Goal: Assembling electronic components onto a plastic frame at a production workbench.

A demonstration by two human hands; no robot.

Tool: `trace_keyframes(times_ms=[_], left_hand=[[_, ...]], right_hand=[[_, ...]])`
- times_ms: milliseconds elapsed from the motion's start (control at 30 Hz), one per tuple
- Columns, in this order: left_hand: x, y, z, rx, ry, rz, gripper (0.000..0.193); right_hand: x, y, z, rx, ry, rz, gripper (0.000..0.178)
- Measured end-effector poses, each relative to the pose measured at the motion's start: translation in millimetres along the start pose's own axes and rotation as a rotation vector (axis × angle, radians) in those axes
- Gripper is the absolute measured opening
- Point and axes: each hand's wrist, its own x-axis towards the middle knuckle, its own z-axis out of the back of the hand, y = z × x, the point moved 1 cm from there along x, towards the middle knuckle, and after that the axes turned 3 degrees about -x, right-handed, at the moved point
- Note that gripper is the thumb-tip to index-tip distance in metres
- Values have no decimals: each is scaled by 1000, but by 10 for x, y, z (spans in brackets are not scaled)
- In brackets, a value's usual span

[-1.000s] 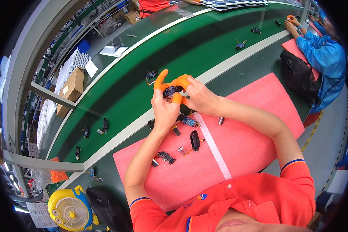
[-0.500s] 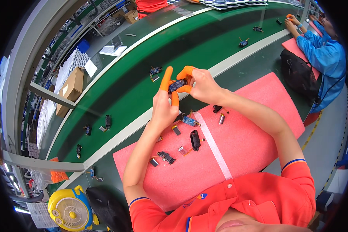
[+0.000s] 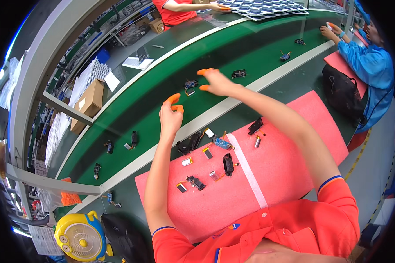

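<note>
Orange-tipped right hand (image 3: 218, 82), seemingly splayed.

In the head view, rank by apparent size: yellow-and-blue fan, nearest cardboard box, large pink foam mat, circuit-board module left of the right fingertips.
1. Large pink foam mat
2. Yellow-and-blue fan
3. Nearest cardboard box
4. Circuit-board module

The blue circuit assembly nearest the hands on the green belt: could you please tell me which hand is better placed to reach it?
Probably the right hand: its thumb and finger are parted just beside the blue circuit assembly, while the left hand is farther off and more curled.
</note>
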Motion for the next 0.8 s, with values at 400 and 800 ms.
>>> trace_keyframes(times_ms=[400, 800], left_hand=[[-192, -292, 38, 159, -145, -288, 39], [-316, -820, -271, -765, 40, -72, 36]], right_hand=[[-216, 895, 476, 105, 68, 366, 47], [-664, 615, 820, 895, 336, -328, 41]])
